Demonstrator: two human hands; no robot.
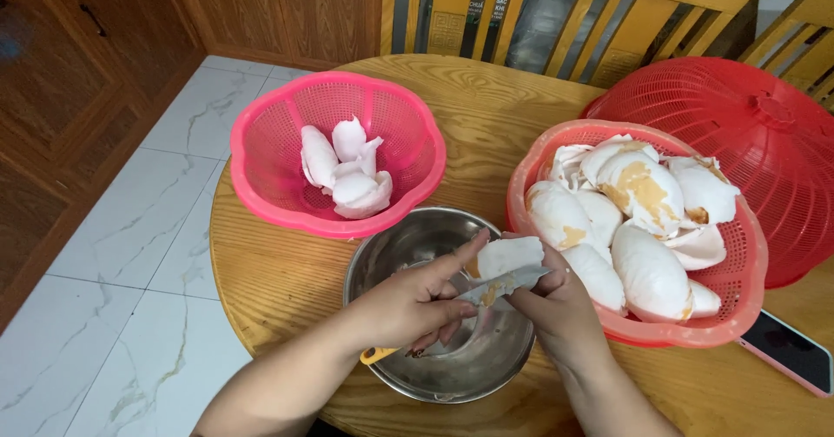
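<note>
A round wooden tabletop point(486, 115) stands on a white tile floor point(156, 246), with wooden chairs point(608, 20) behind it. The left hand point(417, 302) is closed tight on a knife point(504, 288) with a yellow handle. Its pointer finger lies along the blade. The right hand point(556, 302) is closed on a white coconut piece point(508, 254) with brown skin on it, just over a shiny metal bowl point(434, 315). The blade is touching the piece.

A pink basket point(334, 155) sits behind the bowl with a few clean white pieces in it. An orange basket point(638, 237) on the right is piled with pieces that have brown skin left on. A red mesh cover point(738, 133) sits behind it. A pink phone point(790, 354) lies near the table edge.

The piece looks wet and slippery. The knife could slip and cut the fingers holding it, because they are so close to the blade. The phone could get knocked off.
</note>
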